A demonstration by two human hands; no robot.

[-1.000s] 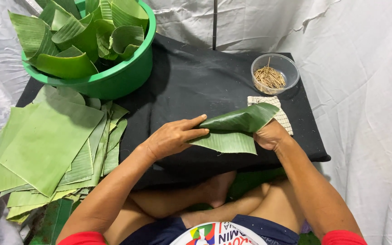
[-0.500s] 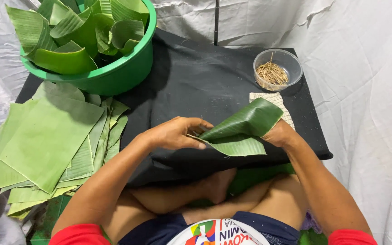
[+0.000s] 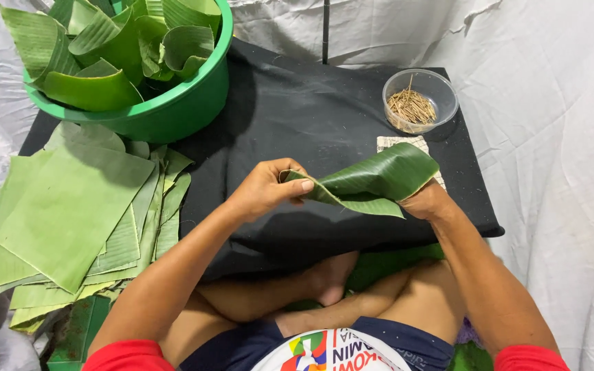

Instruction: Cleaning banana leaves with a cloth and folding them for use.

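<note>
Green banana leaf (image 3: 372, 180), folded over on itself, is held above the near edge of the black tabletop (image 3: 297, 110). Left hand (image 3: 266, 187) pinches the leaf's left end between thumb and curled fingers. Right hand (image 3: 426, 200) grips the right end from beneath, mostly hidden. Flat leaves (image 3: 70, 213) lie stacked at left.

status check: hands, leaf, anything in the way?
Left hand pinching near edge of banana leaf. Right hand gripping its other end, leaf folded over, lifted off black cloth. Bowl of sticks and green tub stand apart.
</note>
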